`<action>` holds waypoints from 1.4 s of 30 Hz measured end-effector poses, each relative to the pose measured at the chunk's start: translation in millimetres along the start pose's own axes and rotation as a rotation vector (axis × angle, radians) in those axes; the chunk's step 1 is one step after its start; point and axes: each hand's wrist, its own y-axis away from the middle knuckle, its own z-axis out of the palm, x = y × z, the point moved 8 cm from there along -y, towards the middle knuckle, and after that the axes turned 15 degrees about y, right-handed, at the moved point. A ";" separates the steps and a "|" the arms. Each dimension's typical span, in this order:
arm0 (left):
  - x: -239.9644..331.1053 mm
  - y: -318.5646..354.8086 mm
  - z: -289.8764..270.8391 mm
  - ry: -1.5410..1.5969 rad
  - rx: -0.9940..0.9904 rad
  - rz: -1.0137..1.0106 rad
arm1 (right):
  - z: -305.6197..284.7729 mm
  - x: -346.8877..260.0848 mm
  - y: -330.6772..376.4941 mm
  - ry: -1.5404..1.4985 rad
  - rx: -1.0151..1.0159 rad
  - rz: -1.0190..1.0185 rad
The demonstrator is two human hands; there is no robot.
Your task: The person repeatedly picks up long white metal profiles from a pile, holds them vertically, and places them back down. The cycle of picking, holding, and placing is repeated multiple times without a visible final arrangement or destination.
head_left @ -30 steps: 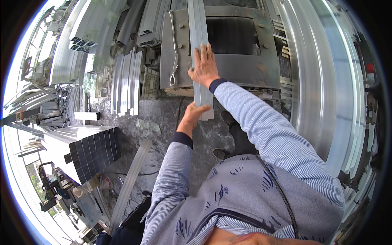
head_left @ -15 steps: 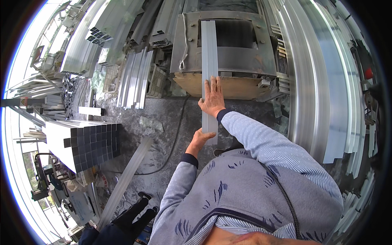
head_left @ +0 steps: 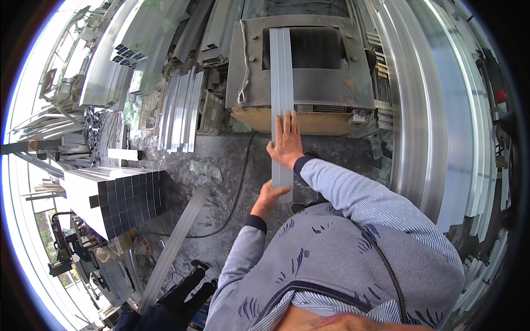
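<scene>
A long, pale silver metal profile (head_left: 282, 71) with grooves runs straight ahead of me. Its far part lies over the dark opening of a grey metal machine (head_left: 254, 85). Near its close end, my left hand (head_left: 270, 198) is closed on the profile, thumb across the top and the other fingers hidden underneath. Farther along, my right hand (head_left: 286, 144) rests on the upper face with fingers stretched forward and slightly apart, its thumb at the left edge.
Stacked square tubes (head_left: 130, 198) stand at left, beside a slanting profile (head_left: 174, 248). Long profiles (head_left: 411, 110) line the right. A black cable (head_left: 243, 176) crosses the floor. Another person's legs (head_left: 185, 289) show at lower left. A plastic crate (head_left: 211, 113) sits left of the machine.
The whole view has shifted slightly. Both hands appear a little lower in the picture, still on the profile in much the same places.
</scene>
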 end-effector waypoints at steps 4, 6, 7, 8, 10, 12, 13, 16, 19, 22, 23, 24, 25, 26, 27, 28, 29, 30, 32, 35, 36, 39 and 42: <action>78.1 -82.1 13.8 -0.022 0.009 -0.044 | -5.8 33.4 -105.7 -0.002 0.121 0.022; 126.0 -123.0 28.8 -0.039 -0.005 -0.005 | -6.6 51.1 -162.9 0.029 0.145 0.031; 147.6 -141.5 35.5 -0.051 0.005 -0.004 | -8.9 59.7 -189.3 0.043 0.178 0.029; 169.1 -157.8 43.6 -0.041 -0.022 -0.001 | -9.6 69.3 -214.8 0.064 0.190 0.035; 205.2 -187.7 55.5 -0.067 0.005 -0.043 | -11.3 85.5 -258.1 0.110 0.210 0.052; 233.2 -205.7 67.0 -0.087 -0.007 -0.068 | -9.1 99.5 -291.3 0.163 0.172 0.086; 241.1 -210.7 69.0 -0.094 0.033 -0.088 | -9.6 104.1 -302.0 0.172 0.165 0.091; 247.5 -211.1 73.9 -0.167 0.031 -0.080 | -9.4 106.8 -307.7 0.214 0.133 0.092; 222.4 -198.5 72.0 -0.054 -0.022 -0.080 | -10.8 99.5 -278.7 0.172 0.133 0.085; 176.7 -171.6 61.1 -0.017 -0.043 -0.056 | -11.5 84.5 -223.7 0.108 0.132 0.068; 158.4 -159.6 55.6 -0.011 -0.034 -0.064 | -10.7 78.9 -203.8 0.088 0.120 0.067; 141.0 -145.9 49.3 0.010 -0.015 -0.058 | -10.7 72.5 -185.1 0.079 0.115 0.062; 124.4 -134.3 43.3 -0.022 -0.001 -0.068 | -12.7 66.7 -167.1 0.069 0.131 0.054; 109.8 -122.0 39.7 -0.005 -0.015 -0.059 | -11.5 61.0 -149.0 0.069 0.104 0.055; 93.8 -109.1 34.2 -0.004 -0.002 -0.073 | -8.3 55.3 -130.6 0.076 0.050 0.061; 81.3 -96.1 31.7 0.012 -0.023 -0.059 | -7.9 48.7 -113.0 0.061 0.029 0.057; 69.0 -83.1 28.5 0.017 -0.027 -0.060 | -9.0 42.5 -96.7 0.050 0.025 0.057; 56.6 -70.1 24.3 0.012 -0.012 -0.083 | -8.7 36.6 -81.4 0.044 0.000 0.062; 39.6 -43.7 19.1 0.010 -0.015 -0.065 | -7.8 25.7 -52.7 0.033 -0.052 0.069; 18.6 -8.8 9.7 -0.007 0.013 -0.066 | -7.1 7.8 -16.7 0.074 -0.088 0.072; 13.2 1.6 6.9 -0.003 0.015 -0.067 | -5.9 3.2 -6.1 0.077 -0.109 0.078; -0.1 27.5 -0.6 -0.002 0.030 -0.055 | -8.1 -9.1 20.1 0.056 -0.109 0.084; -13.5 47.8 -7.9 -0.037 0.046 -0.032 | -10.4 -18.5 41.8 0.030 -0.124 0.121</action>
